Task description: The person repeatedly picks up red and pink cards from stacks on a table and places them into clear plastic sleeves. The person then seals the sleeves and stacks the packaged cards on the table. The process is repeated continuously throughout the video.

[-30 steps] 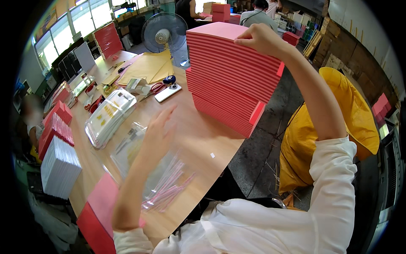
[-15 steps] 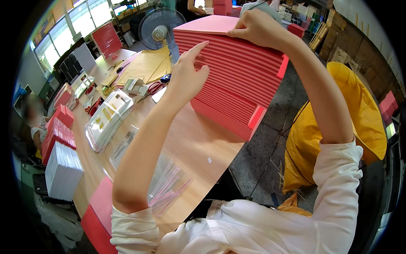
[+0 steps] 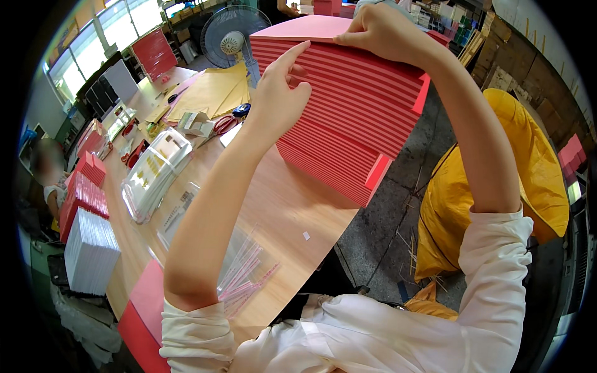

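A tall stack of pink and red card [image 3: 354,99], its edges striped in layers, stands at the table's far right corner. My right hand [image 3: 382,34] is closed on the near edge of the top pink card [image 3: 305,28], thumb and fingers pinching it. A thin dark gap shows under that edge. In front of the stack's striped side is my left hand [image 3: 283,93], its index finger stretched up to just below the top layer and its thumb apart. The other left fingers are loosely bent and hold nothing visible.
Clear plastic packs [image 3: 155,171], red-handled scissors [image 3: 224,124] and yellow envelopes [image 3: 211,93] lie left on the wooden table [image 3: 305,205]. Thin clear strips [image 3: 249,273] are nearer me. A yellow sack [image 3: 457,211] stands on the floor at right; a fan [image 3: 233,40] is behind.
My left index finger has moved up toward the top layer. The near edge of the top card is slightly higher, with my right hand still gripping it.
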Demonstrator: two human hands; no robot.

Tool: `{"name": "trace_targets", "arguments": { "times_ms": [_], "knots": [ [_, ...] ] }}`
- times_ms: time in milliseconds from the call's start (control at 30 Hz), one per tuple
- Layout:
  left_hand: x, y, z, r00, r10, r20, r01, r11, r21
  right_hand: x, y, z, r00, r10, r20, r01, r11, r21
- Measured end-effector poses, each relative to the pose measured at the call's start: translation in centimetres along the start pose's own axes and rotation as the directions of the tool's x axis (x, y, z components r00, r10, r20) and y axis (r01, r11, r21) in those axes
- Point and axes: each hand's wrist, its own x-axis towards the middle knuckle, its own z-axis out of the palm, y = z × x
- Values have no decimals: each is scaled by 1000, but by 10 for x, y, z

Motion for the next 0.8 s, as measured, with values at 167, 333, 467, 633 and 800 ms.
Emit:
{"name": "trace_targets", "arguments": {
  "times_ms": [167,333,467,633,800],
  "knots": [
    [0,3,-1,1000,-4,4,4,1000,-16,0,-1,-1,1000,-7,0,7,1000,5],
    [1,0,0,1000,-2,3,2,1000,-20,0,-3,-2,1000,5,6,-5,1000,21],
    [3,-1,1,1000,-5,13,5,1000,-5,-1,-3,-2,1000,11,10,-11,1000,29],
    [4,0,4,1000,18,20,-17,998,-64,-1,-1,-3,1000,-2,2,2,1000,26],
    [4,-4,3,1000,21,-1,-21,996,-88,0,-2,-2,1000,7,9,-8,999,44]
  ]
}}
